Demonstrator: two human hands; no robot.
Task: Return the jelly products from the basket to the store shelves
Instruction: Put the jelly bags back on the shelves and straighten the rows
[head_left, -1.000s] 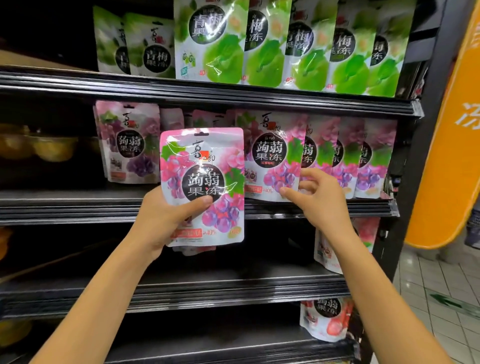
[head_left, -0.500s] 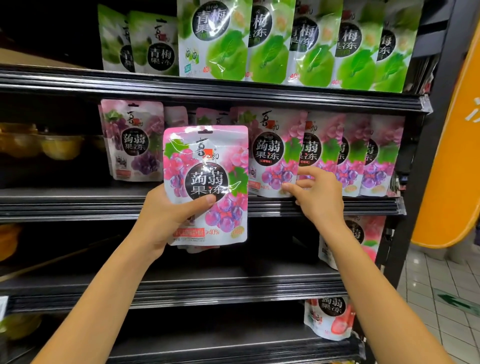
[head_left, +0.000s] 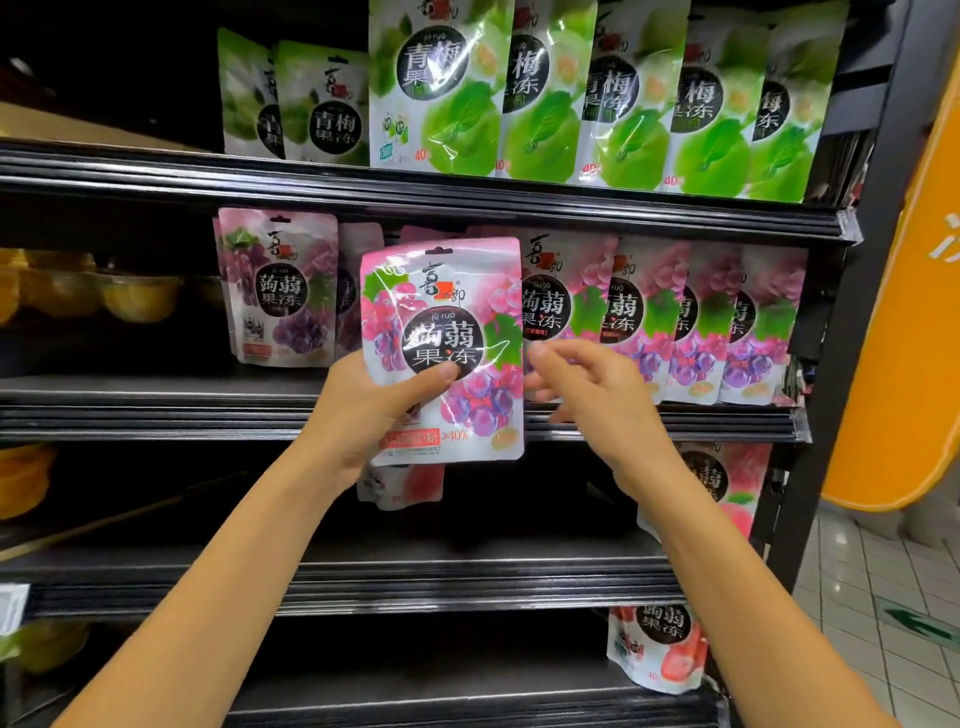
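Observation:
My left hand (head_left: 363, 410) grips a pink grape jelly pouch (head_left: 447, 312) by its lower left, thumb across the front, held upright in front of the middle shelf (head_left: 156, 410). A second pouch (head_left: 400, 483) shows partly behind and below it in the same hand. My right hand (head_left: 587, 395) is just right of the held pouch, fingers spread and empty, in front of a row of matching grape pouches (head_left: 675, 322) standing on that shelf. The basket is out of view.
Green plum jelly pouches (head_left: 545, 93) line the upper shelf. Darker purple pouches (head_left: 280, 291) stand left on the middle shelf. Peach pouches (head_left: 722, 483) and a red pouch (head_left: 654, 649) sit on the lower shelves. An orange panel (head_left: 909, 312) stands at the right.
My right hand has left the shelved grape pouches and moved left toward the held pouch. My left hand has raised its pouch slightly.

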